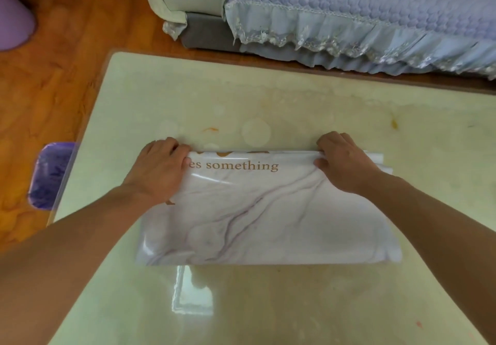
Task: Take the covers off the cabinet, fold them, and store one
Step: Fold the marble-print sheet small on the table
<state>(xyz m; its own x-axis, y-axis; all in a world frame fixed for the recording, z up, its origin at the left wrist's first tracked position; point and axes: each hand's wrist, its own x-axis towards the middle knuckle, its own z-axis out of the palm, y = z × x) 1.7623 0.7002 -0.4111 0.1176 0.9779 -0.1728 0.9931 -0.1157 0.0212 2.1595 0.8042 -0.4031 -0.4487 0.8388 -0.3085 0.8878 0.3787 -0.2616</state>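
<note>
On the table (295, 97), hands (158, 167) (346, 162) hide the cover's (268, 218) far corners.

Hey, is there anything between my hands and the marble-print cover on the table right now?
Nothing visible. Both hands are already on the cover: the left hand grips its far left corner and the right hand grips its far right corner, with no object in between. The cover lies folded on the table.

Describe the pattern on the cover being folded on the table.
The cover is white marble with faint purple-grey veins and gold-brown lettering, seen in the head view.
</note>
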